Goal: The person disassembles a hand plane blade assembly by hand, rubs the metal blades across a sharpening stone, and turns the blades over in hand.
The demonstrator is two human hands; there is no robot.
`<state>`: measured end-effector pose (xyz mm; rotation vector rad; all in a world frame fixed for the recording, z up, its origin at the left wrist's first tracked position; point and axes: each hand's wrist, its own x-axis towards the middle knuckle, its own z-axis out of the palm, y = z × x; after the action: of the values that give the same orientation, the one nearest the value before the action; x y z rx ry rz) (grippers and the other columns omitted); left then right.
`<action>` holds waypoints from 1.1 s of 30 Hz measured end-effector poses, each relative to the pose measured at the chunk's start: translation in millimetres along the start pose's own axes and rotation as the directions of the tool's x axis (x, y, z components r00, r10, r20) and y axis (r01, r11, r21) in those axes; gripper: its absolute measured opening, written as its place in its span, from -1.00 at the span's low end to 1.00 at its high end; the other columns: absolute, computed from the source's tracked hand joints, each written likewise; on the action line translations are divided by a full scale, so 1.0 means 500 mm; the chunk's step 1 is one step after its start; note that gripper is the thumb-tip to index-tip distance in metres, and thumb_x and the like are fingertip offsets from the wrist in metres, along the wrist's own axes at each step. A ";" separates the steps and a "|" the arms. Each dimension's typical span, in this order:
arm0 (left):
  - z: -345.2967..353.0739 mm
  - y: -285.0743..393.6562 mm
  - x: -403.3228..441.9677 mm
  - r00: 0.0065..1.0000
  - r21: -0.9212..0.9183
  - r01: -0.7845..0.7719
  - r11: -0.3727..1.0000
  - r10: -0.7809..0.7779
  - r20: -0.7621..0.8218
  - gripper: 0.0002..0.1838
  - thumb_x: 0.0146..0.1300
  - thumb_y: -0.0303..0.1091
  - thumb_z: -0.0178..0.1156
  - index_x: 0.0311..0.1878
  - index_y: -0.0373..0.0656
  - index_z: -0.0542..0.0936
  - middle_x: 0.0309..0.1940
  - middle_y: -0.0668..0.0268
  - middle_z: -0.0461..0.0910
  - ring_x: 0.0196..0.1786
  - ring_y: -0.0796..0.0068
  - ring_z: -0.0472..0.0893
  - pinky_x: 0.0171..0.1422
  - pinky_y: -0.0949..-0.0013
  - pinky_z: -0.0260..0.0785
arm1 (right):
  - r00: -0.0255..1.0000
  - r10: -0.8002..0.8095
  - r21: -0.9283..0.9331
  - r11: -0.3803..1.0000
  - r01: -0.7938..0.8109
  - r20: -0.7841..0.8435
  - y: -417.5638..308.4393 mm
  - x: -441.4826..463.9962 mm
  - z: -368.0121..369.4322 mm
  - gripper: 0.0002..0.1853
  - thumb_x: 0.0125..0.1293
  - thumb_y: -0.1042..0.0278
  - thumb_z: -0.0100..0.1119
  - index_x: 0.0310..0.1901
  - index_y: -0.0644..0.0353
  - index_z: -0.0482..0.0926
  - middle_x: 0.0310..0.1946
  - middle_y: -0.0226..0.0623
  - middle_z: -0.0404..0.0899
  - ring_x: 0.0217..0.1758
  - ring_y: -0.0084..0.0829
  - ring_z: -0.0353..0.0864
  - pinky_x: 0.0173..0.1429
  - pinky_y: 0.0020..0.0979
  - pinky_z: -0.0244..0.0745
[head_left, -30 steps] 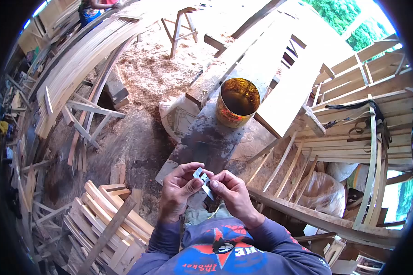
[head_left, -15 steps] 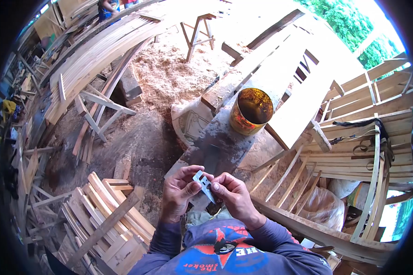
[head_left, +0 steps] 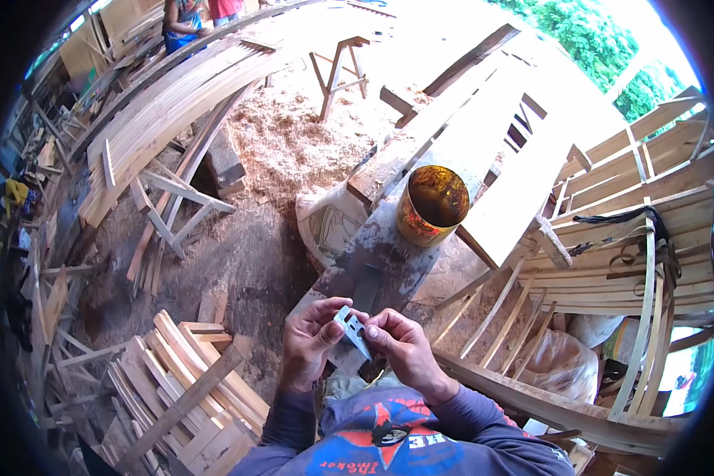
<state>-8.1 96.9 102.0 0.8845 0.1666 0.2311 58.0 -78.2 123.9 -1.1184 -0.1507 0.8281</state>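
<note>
A small, flat metal piece with cut-out slots [head_left: 354, 333] is held tilted in front of the shirt. My left hand [head_left: 311, 339] pinches its left edge between thumb and fingers. On the other side, my right hand [head_left: 403, 346] has its thumb and fingertips closed on the right edge. Beyond both hands runs a narrow, worn bench [head_left: 373, 266] with a dark patch on it. An open round tin [head_left: 432, 206], yellow and reddish outside, stands on this bench, beyond the hands and touching neither.
Stacked boards [head_left: 186, 381] lie at the lower left, long planks [head_left: 166, 119] at the upper left. A wooden trestle [head_left: 343, 75] stands on shavings. Slatted framing [head_left: 611, 278] fills the right side. Two people [head_left: 184, 24] are partly visible at the top left.
The camera view has shifted slightly, and more of the people at the top left shows. Both hands keep their grip on the metal piece, which sits slightly lower in view.
</note>
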 end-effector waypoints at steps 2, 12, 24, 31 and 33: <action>0.001 0.000 0.001 1.000 0.012 0.000 1.000 0.000 0.006 -0.40 0.30 -0.12 0.50 0.24 -0.34 0.60 -0.02 -0.02 0.76 0.05 0.21 0.77 0.22 0.20 0.63 | 1.000 -0.005 0.010 1.000 0.005 -0.005 0.003 0.000 -0.004 -0.84 0.54 0.28 0.31 -0.07 0.20 0.62 -0.22 -0.51 0.65 -0.26 -0.73 0.49 -0.15 -0.59 0.41; 0.007 -0.002 0.006 1.000 -0.009 0.005 1.000 -0.004 0.031 -0.40 0.31 -0.12 0.50 0.26 -0.32 0.60 -0.02 -0.03 0.76 0.06 0.20 0.77 0.25 0.21 0.62 | 1.000 -0.024 0.059 0.998 0.023 0.020 0.004 -0.001 -0.014 -0.86 0.55 0.31 0.29 -0.08 0.19 0.62 -0.16 -0.49 0.67 -0.25 -0.72 0.49 -0.15 -0.60 0.41; 0.062 -0.005 -0.011 0.991 0.066 0.012 0.998 -0.021 0.135 0.11 0.12 -0.57 0.58 0.65 -0.24 0.09 0.22 0.12 0.60 0.25 0.35 0.63 0.38 0.28 0.52 | 0.996 -0.071 0.135 0.988 0.076 -0.045 0.003 -0.007 -0.015 -0.83 0.57 0.29 0.27 -0.03 0.22 0.61 -0.02 -0.45 0.69 -0.19 -0.74 0.45 -0.10 -0.56 0.39; 0.063 -0.009 -0.009 0.990 0.094 0.022 0.995 -0.035 0.139 0.03 0.16 -0.60 0.54 0.63 -0.23 0.15 0.21 0.10 0.61 0.23 0.35 0.63 0.35 0.29 0.55 | 0.997 -0.070 0.172 0.982 0.075 -0.034 0.006 -0.013 -0.024 -0.83 0.58 0.30 0.26 -0.04 0.24 0.60 0.16 -0.37 0.69 -0.16 -0.74 0.44 -0.08 -0.56 0.40; 0.063 -0.011 -0.009 0.989 0.092 0.015 0.996 -0.028 0.148 0.02 0.16 -0.60 0.54 0.62 -0.23 0.16 0.20 0.10 0.61 0.24 0.35 0.63 0.35 0.29 0.54 | 0.997 -0.071 0.186 0.980 0.076 -0.038 0.001 -0.016 -0.021 -0.83 0.58 0.30 0.26 -0.03 0.23 0.60 0.14 -0.38 0.69 -0.17 -0.73 0.44 -0.08 -0.56 0.39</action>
<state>-4.0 69.1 117.5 0.9856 0.0473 0.1374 57.4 -90.9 120.8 -0.9423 -0.0855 0.7425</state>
